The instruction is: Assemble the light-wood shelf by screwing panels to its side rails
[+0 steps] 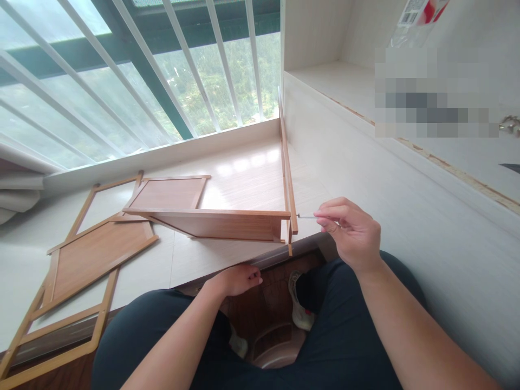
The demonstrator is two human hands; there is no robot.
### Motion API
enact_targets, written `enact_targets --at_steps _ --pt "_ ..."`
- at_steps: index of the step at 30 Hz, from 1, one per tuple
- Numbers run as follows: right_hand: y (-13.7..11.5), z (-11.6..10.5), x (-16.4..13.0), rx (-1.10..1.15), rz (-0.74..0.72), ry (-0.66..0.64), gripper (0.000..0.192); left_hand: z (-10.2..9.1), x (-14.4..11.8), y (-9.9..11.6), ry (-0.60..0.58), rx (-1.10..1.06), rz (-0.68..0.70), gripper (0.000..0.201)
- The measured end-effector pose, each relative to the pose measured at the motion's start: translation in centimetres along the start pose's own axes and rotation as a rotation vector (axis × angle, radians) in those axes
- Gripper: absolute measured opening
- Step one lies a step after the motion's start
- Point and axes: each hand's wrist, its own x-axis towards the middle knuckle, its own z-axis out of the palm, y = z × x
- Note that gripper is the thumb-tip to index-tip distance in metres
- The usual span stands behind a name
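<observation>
My right hand (351,233) pinches a thin metal tool (307,216), likely a hex key, whose tip meets the outer face of an upright wooden side frame (287,173). A brown shelf panel (219,223) juts left from that frame, raised above the white window-ledge surface (244,179). My left hand (238,280) rests lower down with fingers curled at the ledge's front edge, under the panel; I see nothing held in it.
Several flat wooden frames and panels (87,254) lie on the ledge at left. A white cabinet wall (406,216) runs along the right. Window bars (162,65) stand behind. My knees and shoes (300,314) are below.
</observation>
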Motion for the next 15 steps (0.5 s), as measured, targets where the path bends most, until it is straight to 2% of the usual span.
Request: enact_targets --at_steps 6,12,15 --pt "-0.21 0.05 0.15 -0.007 -0.003 0.073 0.023 -0.03 0.03 0.00 0.010 -0.007 0.010 0.049" --pt "-0.32 0.21 0.17 -0.015 0.022 0.080 0.015 0.08 0.07 -0.06 0.014 -0.017 0.013 0.048" --pt "-0.27 0.37 0.17 0.015 0.024 0.089 0.018 0.13 0.11 -0.13 0.012 -0.008 0.012 0.049"
